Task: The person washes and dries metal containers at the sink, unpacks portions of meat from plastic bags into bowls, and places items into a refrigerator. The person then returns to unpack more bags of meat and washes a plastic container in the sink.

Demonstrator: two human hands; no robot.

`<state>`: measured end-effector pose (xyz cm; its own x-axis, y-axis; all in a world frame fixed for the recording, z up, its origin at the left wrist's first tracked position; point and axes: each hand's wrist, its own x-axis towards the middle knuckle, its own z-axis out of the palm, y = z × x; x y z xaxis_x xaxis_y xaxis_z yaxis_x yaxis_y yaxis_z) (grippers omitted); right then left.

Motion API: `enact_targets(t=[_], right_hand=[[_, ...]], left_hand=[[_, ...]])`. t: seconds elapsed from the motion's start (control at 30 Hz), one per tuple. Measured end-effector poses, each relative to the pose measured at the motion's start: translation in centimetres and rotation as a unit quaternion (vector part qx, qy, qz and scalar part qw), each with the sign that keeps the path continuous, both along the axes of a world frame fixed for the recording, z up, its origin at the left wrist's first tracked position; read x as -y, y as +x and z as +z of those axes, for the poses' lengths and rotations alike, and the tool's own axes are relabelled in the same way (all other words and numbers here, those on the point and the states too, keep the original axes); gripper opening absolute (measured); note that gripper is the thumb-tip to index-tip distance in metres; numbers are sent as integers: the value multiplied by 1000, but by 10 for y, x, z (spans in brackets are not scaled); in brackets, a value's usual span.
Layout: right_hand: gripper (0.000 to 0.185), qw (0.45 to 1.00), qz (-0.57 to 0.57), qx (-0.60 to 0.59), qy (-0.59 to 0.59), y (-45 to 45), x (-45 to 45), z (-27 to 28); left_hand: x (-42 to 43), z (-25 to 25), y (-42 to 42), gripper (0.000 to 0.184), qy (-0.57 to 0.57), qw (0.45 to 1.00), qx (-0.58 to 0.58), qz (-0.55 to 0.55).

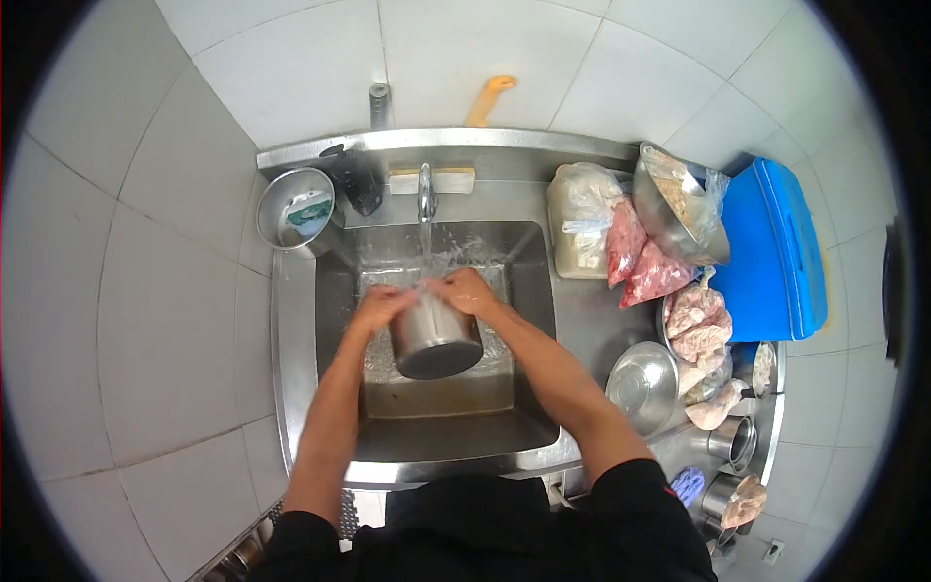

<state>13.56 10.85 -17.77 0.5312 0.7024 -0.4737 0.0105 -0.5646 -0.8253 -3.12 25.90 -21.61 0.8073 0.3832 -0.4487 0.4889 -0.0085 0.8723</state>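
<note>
Pot: one metal pot (436,339), in the centre of the frame, inside the sink (436,441); tilted, its dark base toward the bottom of the frame and its mouth end toward the faucet (426,194).
Left hand: the hand (386,306) is at the pot's upper left edge, fingers curled part-way in against the rim; outline blurred, exact grip cannot be told.
Right hand: the other hand (467,291) is at the upper right edge, fingers bent over the rim area; degree of closure cannot be told, splash and blur noted.
Water: running from the faucet, splashing about both hands.
Upper left of frame: a round metal container (325,233) holding a green and blue cloth (310,215); a black bag (359,184) just beside it.
Upper right of frame: a large clear bag (579,228), bags of red meat (652,274), a tilted metal bowl (690,231) and a blue box (761,262).
Right of frame: an empty-looking shallow bowl (642,388) on the worktop (582,325), near pale raw meat pieces (700,320).
</note>
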Motion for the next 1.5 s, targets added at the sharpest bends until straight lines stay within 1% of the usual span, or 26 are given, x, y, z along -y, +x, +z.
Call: enact_targets(t=[0.07,0.13,0.23,0.3,0.47,0.53,0.6,0.63,0.7,0.73,0.77,0.8,0.87,0.9,0.93,1.0,1.03,1.1,1.17,1.23,1.3,1.33,1.37,1.4,1.47,1.5], right_hand=[[71,899,191,393,-31,-10,-7,3],[72,899,203,389,7,5,-18,32],[60,922,306,232,-58,24,-34,56],[22,891,193,385,146,38,-56,52],[13,774,233,563,170,67,-94,66],[13,742,266,598,147,72,-94,55],[14,664,226,671,239,75,-83,45],[14,667,219,675,228,73,-78,39],[32,757,213,615,-52,63,-64,31],[33,820,204,527,-93,57,-42,31],[34,875,179,431,-131,48,-18,29],[41,882,212,376,-189,43,-2,17],[49,921,46,387,12,10,68,-21],[49,924,-12,379,40,-18,112,-14],[49,922,-67,374,73,-47,150,-2],[45,923,-133,346,102,-98,233,-5],[39,911,-190,351,99,-124,274,-2],[30,875,-301,376,56,-167,357,5],[27,828,-387,403,-50,-203,444,-10],[32,790,-428,353,-261,-221,525,3],[35,732,-527,341,-264,-232,596,0],[37,716,-518,361,-299,-232,621,14],[42,725,-477,364,-339,-226,650,18],[51,711,-465,387,-359,-218,684,0],[59,681,-475,407,-381,-195,710,2],[61,660,-497,427,-367,-183,718,10]], left_hand=[[16,47,18,31,2,980,109,-164],[3,36,34,26,18,981,99,-166],[11,9,48,20,67,981,76,-163],[29,40,62,21,266,943,-2,-199],[41,20,84,24,337,936,59,-78],[43,54,84,23,305,949,-22,-76],[47,70,74,25,340,937,-15,-78],[45,62,67,25,350,934,7,-78],[40,38,47,17,334,938,7,-95],[42,40,34,15,366,919,-37,-140],[38,11,9,13,373,919,81,-100],[50,25,-8,12,322,944,12,-65],[46,-35,-56,13,224,972,66,-14],[47,-67,-80,12,209,974,84,19],[70,-72,-94,14,60,979,104,165],[72,-104,-131,26,-98,949,49,296],[56,-153,-153,30,-193,928,51,315],[79,-133,-171,34,-347,907,-36,238],[48,-212,-198,33,-396,851,-56,340],[68,-198,-193,32,-381,862,-78,325],[75,-182,-198,32,-363,867,-93,328],[75,-174,-197,31,-194,975,-59,94],[78,-163,-196,31,-3,989,-19,-145],[86,-151,-188,31,5,990,-13,-138],[129,-106,-155,37,-211,966,149,10],[133,-107,-142,39,-243,956,160,36]])
